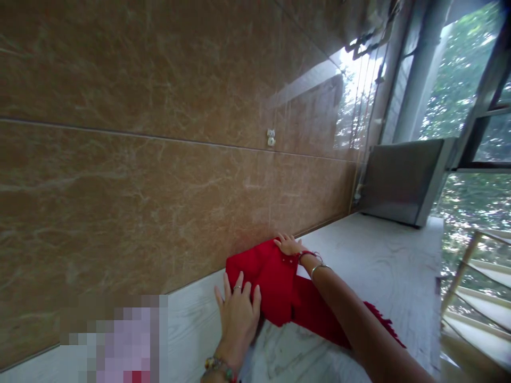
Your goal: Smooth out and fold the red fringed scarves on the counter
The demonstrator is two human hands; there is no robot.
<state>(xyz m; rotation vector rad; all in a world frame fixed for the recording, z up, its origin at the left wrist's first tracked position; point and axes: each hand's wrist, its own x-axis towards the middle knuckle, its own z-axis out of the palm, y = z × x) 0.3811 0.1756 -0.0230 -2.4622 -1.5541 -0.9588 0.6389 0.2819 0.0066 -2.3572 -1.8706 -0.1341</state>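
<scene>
A red cloth (265, 276), partly folded, lies on the pale marbled countertop against the tiled wall. One long strip of it runs to the right beneath my right forearm and ends in a jagged, fringe-like edge. My left hand (238, 311) rests on the cloth's near left part, fingers spread and pointing away from me; a ring and a beaded bracelet show on it. Stretched across the cloth, my right hand (289, 244) lies flat on its far right corner near the wall, with bangles at the wrist. Part of the strip is hidden under my right arm.
A brown marbled tile wall (159, 213) rises behind the countertop (339, 242), with a small white fitting (271, 137) on it. A grey metallic box-like appliance (403, 181) stands at the far right, beside windows. A white rack (475, 287) is at right. A pixelated patch covers the lower left.
</scene>
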